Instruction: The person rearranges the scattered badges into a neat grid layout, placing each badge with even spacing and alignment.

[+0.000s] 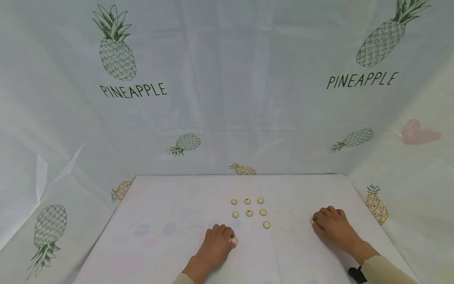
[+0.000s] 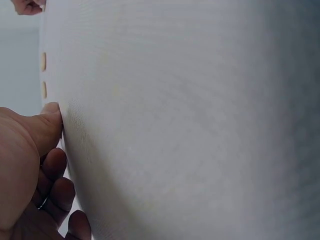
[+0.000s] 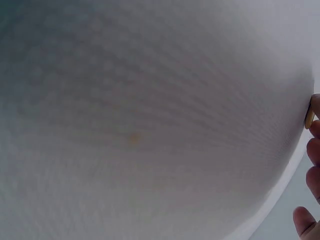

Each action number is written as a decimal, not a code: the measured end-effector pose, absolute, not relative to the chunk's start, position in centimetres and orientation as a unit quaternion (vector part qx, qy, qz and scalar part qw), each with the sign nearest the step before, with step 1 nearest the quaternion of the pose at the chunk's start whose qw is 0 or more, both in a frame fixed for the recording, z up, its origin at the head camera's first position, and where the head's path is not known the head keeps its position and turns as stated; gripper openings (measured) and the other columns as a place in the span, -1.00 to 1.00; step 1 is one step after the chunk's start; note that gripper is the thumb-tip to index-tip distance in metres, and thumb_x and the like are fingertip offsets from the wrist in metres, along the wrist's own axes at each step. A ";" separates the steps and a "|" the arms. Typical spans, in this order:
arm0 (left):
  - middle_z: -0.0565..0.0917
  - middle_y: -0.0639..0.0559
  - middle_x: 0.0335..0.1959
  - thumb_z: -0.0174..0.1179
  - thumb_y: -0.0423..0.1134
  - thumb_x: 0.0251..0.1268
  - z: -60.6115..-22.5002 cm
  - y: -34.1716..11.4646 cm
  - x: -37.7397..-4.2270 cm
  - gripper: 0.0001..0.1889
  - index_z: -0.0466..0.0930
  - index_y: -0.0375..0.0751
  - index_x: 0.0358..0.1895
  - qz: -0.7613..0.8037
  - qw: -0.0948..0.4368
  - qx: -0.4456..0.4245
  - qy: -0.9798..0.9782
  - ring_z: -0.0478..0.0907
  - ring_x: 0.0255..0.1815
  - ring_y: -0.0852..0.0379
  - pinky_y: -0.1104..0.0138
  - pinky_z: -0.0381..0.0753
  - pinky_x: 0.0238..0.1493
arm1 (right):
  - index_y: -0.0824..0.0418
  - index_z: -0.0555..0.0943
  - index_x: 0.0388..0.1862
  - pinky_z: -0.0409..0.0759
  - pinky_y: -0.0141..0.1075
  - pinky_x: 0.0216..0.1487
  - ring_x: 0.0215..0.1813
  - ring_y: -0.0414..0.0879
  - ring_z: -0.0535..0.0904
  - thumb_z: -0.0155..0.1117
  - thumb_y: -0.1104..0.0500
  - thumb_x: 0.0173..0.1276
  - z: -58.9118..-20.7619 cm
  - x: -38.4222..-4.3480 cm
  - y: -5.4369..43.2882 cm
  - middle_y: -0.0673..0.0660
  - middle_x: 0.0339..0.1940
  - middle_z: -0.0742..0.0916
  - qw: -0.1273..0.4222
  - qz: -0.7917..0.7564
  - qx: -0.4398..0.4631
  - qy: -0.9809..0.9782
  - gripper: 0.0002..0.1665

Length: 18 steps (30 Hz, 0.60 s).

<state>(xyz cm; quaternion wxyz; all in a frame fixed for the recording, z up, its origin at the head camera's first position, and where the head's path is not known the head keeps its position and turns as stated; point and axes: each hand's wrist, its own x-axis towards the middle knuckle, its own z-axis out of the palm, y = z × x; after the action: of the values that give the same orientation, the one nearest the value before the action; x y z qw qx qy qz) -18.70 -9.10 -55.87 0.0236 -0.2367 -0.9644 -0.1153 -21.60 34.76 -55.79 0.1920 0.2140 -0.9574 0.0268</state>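
My left hand (image 1: 217, 245) rests low over the white table, thumb and fingers pinching a small round beige disc (image 1: 234, 240) that looks like a button. Off to the right, my right hand (image 1: 335, 228) grips another such disc (image 1: 313, 221), mostly covered by the fingers. Its tan edge (image 3: 309, 119) shows between the fingertips in the right wrist view. Between the hands lie several like discs: a back row of three (image 1: 247, 201), a second row of three (image 1: 249, 213), and a single disc (image 1: 266, 225) in front at the right. The middle disc of each row has a dark mark.
The white tabletop (image 1: 170, 252) ends at a back edge against a hanging pale sheet (image 1: 227, 98) printed with pineapples. Similar sheets close in the left and right sides. A dark object (image 1: 356, 275) sits by the right sleeve at the front.
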 end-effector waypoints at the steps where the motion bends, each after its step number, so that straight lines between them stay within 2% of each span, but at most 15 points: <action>1: 0.57 0.21 -0.18 0.40 0.01 0.39 -55.8 -9.1 -18.7 -0.77 0.59 0.06 -0.08 -0.116 0.021 -0.235 -0.965 0.38 -0.17 0.19 0.28 0.31 -0.21 | 0.00 0.67 -0.21 0.39 0.06 -0.08 -0.11 -0.04 0.50 0.55 0.10 0.27 -55.8 -21.6 34.7 -0.06 -0.20 0.68 0.192 0.027 0.214 -0.957 -0.80; 11: 0.55 0.20 -0.19 0.39 0.02 0.39 -56.0 -9.0 -18.7 -0.77 0.59 0.06 -0.08 -0.110 0.019 -0.234 -0.966 0.38 -0.19 0.19 0.27 0.33 -0.22 | 0.01 0.69 -0.13 0.40 0.12 -0.03 -0.04 0.00 0.51 0.53 0.06 0.33 -55.4 -21.4 34.7 -0.03 -0.13 0.68 0.161 0.058 0.185 -0.968 -0.80; 18: 0.56 0.20 -0.19 0.40 0.01 0.38 -55.9 -9.0 -18.6 -0.76 0.58 0.05 -0.09 -0.113 0.026 -0.237 -0.965 0.40 -0.18 0.19 0.27 0.33 -0.22 | -0.03 0.73 -0.16 0.39 0.10 -0.02 -0.05 -0.06 0.50 0.56 0.06 0.32 -55.3 -21.5 34.4 -0.10 -0.17 0.68 0.129 0.098 0.163 -0.973 -0.83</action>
<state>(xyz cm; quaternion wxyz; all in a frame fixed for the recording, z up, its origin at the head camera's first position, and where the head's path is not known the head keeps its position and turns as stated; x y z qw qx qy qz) -18.65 -9.03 -55.87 0.0257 -0.2370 -0.9645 -0.1134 -21.52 34.41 -55.34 0.1292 0.1625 -0.9733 0.0983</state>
